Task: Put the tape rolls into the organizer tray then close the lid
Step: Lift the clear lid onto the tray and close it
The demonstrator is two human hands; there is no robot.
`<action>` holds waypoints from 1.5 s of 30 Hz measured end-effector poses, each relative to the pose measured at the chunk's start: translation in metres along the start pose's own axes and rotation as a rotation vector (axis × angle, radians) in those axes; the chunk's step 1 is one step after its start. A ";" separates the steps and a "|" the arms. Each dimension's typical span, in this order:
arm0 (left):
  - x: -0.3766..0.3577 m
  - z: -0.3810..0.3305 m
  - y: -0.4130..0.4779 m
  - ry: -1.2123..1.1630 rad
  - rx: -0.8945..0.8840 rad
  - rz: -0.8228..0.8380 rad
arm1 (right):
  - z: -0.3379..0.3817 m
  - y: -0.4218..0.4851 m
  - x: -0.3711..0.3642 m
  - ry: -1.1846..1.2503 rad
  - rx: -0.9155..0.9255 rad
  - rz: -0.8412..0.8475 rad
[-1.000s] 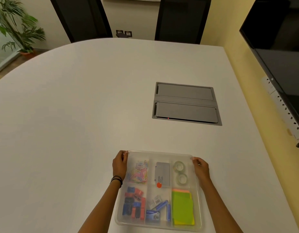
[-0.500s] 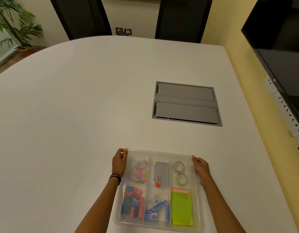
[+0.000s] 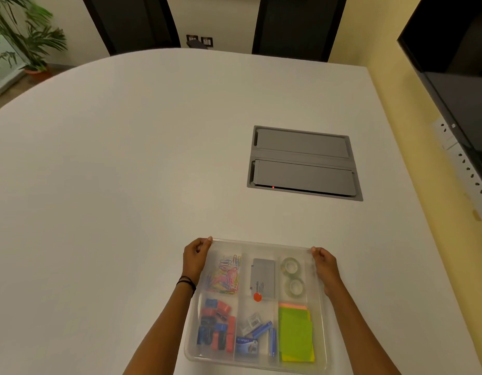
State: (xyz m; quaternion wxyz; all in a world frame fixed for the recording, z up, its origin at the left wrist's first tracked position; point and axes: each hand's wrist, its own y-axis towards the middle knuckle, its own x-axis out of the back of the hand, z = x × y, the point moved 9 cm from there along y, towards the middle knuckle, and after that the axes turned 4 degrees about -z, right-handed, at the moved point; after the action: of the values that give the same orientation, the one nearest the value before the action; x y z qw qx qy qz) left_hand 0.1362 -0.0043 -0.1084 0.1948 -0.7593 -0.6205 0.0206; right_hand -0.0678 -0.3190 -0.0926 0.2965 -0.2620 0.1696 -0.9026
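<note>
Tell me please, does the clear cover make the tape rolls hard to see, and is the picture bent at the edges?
In the head view the tape rolls look hazy and pale through the clear lid, but no strong glare hides them. The lighting is warm and yellowish. The wide lens curves the table edge and slants the wall screen at right.

2 clear tape rolls [image 3: 292, 276] in organizer tray [image 3: 321, 320] far-right compartment, clear lid [image 3: 261, 246] on.

Your left hand [image 3: 196, 257] and right hand [image 3: 324, 262] grip the far corners of the clear organizer tray [image 3: 321, 320], which sits at the near edge of the white table [image 3: 126, 171]. Its transparent lid [image 3: 259, 244] lies over the compartments. Two tape rolls [image 3: 292, 276] sit in the far right compartment.
</note>
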 end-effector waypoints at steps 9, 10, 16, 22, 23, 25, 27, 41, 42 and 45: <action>-0.006 0.002 0.002 -0.104 0.074 0.058 | 0.004 0.004 -0.005 -0.013 -0.025 0.046; -0.006 0.002 0.001 -0.106 0.075 0.053 | 0.004 0.004 -0.005 -0.015 -0.026 0.047; -0.002 0.000 -0.001 -0.053 0.020 -0.005 | 0.000 -0.002 0.000 0.079 -0.045 -0.005; -0.002 -0.001 0.001 -0.016 -0.023 -0.019 | -0.011 -0.007 0.008 0.129 -0.062 -0.083; -0.003 0.000 0.002 -0.014 -0.023 -0.017 | -0.014 -0.006 0.009 0.118 -0.080 -0.077; -0.003 0.000 0.004 -0.008 -0.025 -0.015 | -0.018 -0.002 0.007 0.068 -0.111 -0.039; -0.003 -0.002 0.005 0.007 -0.031 -0.018 | -0.018 0.001 0.004 0.019 -0.117 -0.008; 0.007 -0.023 -0.012 0.386 -0.173 -0.140 | -0.021 -0.009 0.016 0.016 -0.037 -0.078; 0.007 -0.025 -0.015 0.445 -0.195 -0.139 | -0.021 -0.014 0.018 -0.004 -0.016 -0.070; 0.010 -0.026 -0.027 0.568 -0.239 -0.127 | -0.023 -0.032 0.024 -0.073 0.059 -0.077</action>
State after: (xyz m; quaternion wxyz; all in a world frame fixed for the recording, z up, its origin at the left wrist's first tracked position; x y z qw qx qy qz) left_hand 0.1204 0.0023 -0.0732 0.2707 -0.7120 -0.5855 -0.2775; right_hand -0.1116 -0.3063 -0.0878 0.2754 -0.2923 0.1217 -0.9077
